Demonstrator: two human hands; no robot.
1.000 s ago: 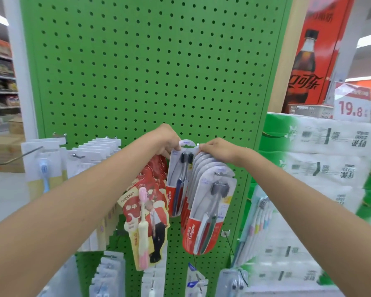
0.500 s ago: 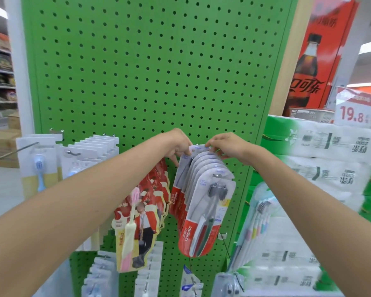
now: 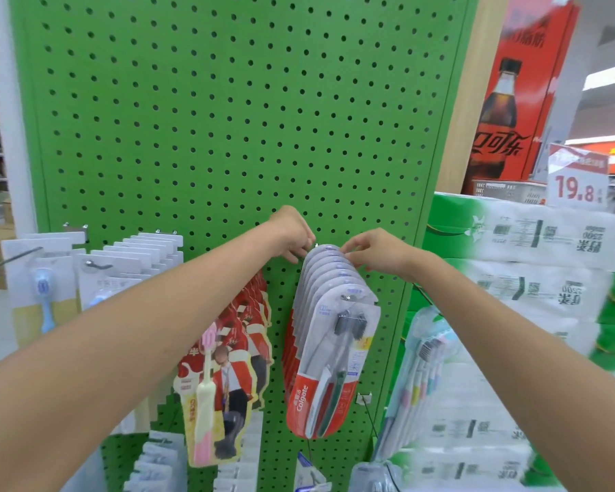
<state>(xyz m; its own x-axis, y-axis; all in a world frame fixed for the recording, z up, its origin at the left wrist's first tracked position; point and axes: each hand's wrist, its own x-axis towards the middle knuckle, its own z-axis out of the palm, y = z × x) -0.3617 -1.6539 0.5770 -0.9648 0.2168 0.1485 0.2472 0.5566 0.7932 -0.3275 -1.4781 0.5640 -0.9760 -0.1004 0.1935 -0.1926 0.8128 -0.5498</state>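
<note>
Head view. Both my hands are up at the green pegboard (image 3: 228,118), centre of frame.

Task item: a row of Colgate toothbrush packs (image 3: 334,356) hangs on one peg (image 3: 350,297) just right of centre, fanned front to back. The front pack shows two dark-headed brushes above a red base. The rearmost pack (image 3: 325,248) sits close against the board at the top of the row, between my two hands.

Left hand (image 3: 292,236): fingers curled down at the upper left edge of the rearmost pack. The fingertips are hidden behind the knuckles, so I cannot tell whether they grip the pack or only rest against it.

Right hand (image 3: 377,252): fingertips pinch the upper right edge of the rearmost pack, thumb below and fingers above.

Surroundings:
- Red toothbrush cards (image 3: 235,349) hang just left of the Colgate row, beside my left forearm.
- White carded packs (image 3: 139,257) hang on pegs at the left of the frame.
- A pastel toothbrush multipack (image 3: 416,378) is at lower right.
- Wrapped paper rolls (image 3: 533,243), blurred, are stacked along the right edge.
- A price sign (image 3: 576,179) reading 19.8 stands above the rolls.
- A red cola poster (image 3: 512,101) is at upper right.
</note>
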